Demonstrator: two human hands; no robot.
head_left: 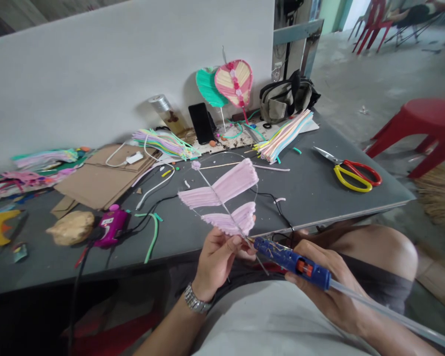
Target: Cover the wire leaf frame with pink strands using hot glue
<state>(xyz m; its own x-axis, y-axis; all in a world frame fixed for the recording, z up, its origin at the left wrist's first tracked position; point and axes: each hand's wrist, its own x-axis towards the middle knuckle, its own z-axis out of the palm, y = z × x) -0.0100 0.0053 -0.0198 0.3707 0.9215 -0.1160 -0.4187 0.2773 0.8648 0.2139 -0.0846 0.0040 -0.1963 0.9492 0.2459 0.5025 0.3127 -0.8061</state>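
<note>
My left hand (pixel 220 254) is closed on the lower end of a wire fan frame, its thumb on the stem. Two V-shaped bands of pale pink pipe cleaners (pixel 237 182) fill part of this fan, with open wire loop showing between and around them. A small pink flower (pixel 196 165) sits at the tip of its centre wire. My right hand (pixel 328 282) is wrapped round a blue glue gun (pixel 291 261), a long clear glue stick (pixel 389 311) running out of its back. The gun's nozzle is at the fan's stem, close to my left fingers; whether it touches is unclear.
Yellow-and-red scissors (pixel 352 173) lie on the right of the grey table. Bundles of pipe cleaners (pixel 285 133), a phone (pixel 201 123) and finished fans (pixel 234 81) are at the back. Cardboard (pixel 100 180), a purple device (pixel 111 227) and a yellow glue gun (pixel 0 227) are left.
</note>
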